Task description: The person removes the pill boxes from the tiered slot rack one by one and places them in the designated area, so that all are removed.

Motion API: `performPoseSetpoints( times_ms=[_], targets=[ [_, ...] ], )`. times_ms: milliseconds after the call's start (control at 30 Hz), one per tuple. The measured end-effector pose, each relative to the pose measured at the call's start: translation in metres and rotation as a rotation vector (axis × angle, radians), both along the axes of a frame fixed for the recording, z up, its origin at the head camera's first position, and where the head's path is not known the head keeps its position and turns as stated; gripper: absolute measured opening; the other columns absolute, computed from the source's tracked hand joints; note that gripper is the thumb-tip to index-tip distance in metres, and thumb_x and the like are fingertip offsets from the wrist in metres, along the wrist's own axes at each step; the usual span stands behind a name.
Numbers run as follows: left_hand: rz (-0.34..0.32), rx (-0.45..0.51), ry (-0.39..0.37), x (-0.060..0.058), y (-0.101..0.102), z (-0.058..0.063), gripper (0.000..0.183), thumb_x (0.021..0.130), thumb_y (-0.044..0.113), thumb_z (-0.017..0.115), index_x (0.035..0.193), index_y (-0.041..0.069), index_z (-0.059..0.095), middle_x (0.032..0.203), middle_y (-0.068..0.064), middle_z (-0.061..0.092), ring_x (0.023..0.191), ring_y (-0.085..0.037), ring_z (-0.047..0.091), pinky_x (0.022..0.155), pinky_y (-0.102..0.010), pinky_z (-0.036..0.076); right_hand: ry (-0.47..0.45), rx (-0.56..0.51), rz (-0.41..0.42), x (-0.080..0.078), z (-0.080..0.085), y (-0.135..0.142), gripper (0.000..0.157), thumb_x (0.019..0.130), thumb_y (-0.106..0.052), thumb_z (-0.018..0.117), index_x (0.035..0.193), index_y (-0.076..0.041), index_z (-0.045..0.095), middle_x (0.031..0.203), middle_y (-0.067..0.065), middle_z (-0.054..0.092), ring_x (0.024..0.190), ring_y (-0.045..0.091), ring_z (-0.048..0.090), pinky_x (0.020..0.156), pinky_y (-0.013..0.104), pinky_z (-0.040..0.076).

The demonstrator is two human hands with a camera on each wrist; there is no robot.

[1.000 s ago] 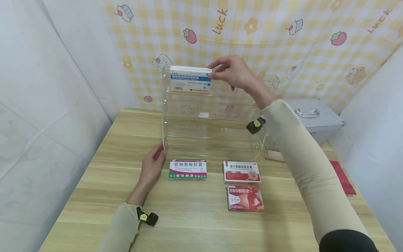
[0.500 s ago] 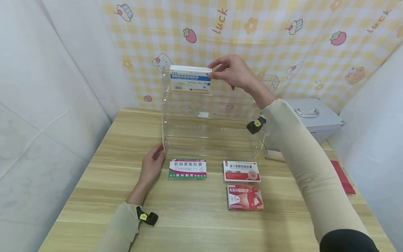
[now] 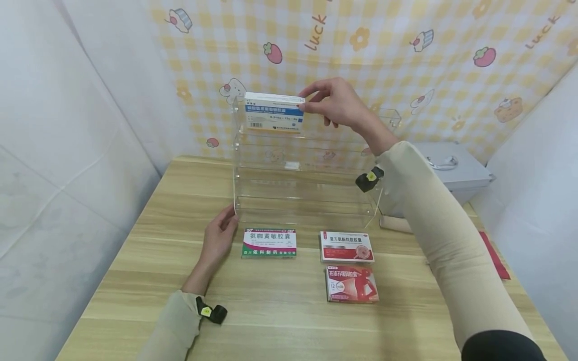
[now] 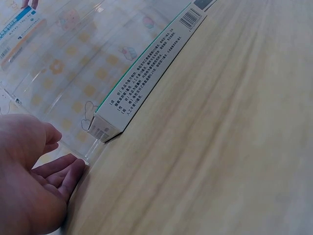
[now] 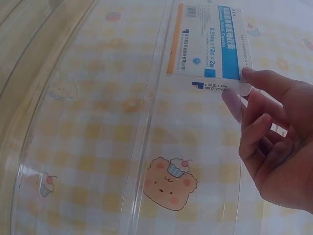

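A clear acrylic tiered display rack [image 3: 307, 189] stands at the back of the table. On its top tier, at the left end, is a white and blue medicine box [image 3: 274, 113], label facing out. My right hand [image 3: 336, 103] pinches this box at its right end between thumb and fingers, also plain in the right wrist view. Down at the rack's lower left corner, my left hand [image 3: 220, 234] grips the side panel's edge; the panel partly hides its fingers. Close by lies a green and white medicine box [image 3: 269, 243], whose printed side [image 4: 151, 71] faces the left wrist camera.
Two more medicine boxes lie in front of the rack on the right: a white and red one [image 3: 346, 246] and a pink-red one [image 3: 351, 284]. Behind my right forearm are a silver case [image 3: 456, 165], a pale roll [image 3: 394, 223] and a red item [image 3: 494, 258].
The top edge of the white and blue box and my right hand have risen very slightly. My left hand keeps its place on the rack.
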State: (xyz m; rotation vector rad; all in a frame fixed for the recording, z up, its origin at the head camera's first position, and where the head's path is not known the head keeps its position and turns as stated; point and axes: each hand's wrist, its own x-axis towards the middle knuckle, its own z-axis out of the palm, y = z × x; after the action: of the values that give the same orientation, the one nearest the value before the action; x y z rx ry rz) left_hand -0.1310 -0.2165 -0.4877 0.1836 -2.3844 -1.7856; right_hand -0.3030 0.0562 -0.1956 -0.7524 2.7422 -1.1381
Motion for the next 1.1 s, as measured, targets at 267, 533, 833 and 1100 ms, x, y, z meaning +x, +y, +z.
performPoseSetpoints(
  times_ms=[267,533,833,1100],
  targets=[
    [-0.002,-0.009,-0.01,0.001,0.001,0.001,0.044,0.103,0.023,0.053,0.146,0.017,0.046,0.141,-0.008,0.053,0.124,-0.023,0.053,0.102,-0.036,0.047,0.009,-0.004,-0.001,0.002,0.002,0.001,0.032,0.089,-0.037,0.072,0.116,-0.021,0.069,0.103,0.003,0.07,0.05,0.023,0.056,0.036,0.026,0.04],
    [-0.003,-0.003,-0.02,0.002,0.002,0.003,0.044,0.102,0.024,0.053,0.146,0.018,0.046,0.141,-0.007,0.052,0.124,-0.022,0.053,0.102,-0.035,0.047,0.029,-0.015,0.003,0.003,0.008,0.004,0.031,0.09,-0.037,0.072,0.116,-0.021,0.069,0.105,0.004,0.071,0.054,0.026,0.06,0.036,0.026,0.04],
    [-0.008,-0.006,-0.016,0.003,0.002,0.004,0.044,0.103,0.024,0.053,0.146,0.018,0.046,0.141,-0.008,0.052,0.124,-0.023,0.053,0.102,-0.036,0.047,0.014,-0.088,0.006,0.005,0.013,0.008,0.033,0.087,-0.034,0.075,0.116,-0.019,0.07,0.106,0.008,0.069,0.058,0.027,0.061,0.038,0.025,0.042],
    [0.001,-0.02,-0.01,0.003,0.002,0.004,0.043,0.103,0.023,0.053,0.145,0.016,0.047,0.14,-0.009,0.053,0.123,-0.022,0.054,0.101,-0.036,0.048,0.044,-0.114,0.01,0.005,0.017,0.01,0.031,0.087,-0.033,0.075,0.115,-0.019,0.07,0.107,0.007,0.067,0.055,0.024,0.06,0.038,0.024,0.042]
  ],
)
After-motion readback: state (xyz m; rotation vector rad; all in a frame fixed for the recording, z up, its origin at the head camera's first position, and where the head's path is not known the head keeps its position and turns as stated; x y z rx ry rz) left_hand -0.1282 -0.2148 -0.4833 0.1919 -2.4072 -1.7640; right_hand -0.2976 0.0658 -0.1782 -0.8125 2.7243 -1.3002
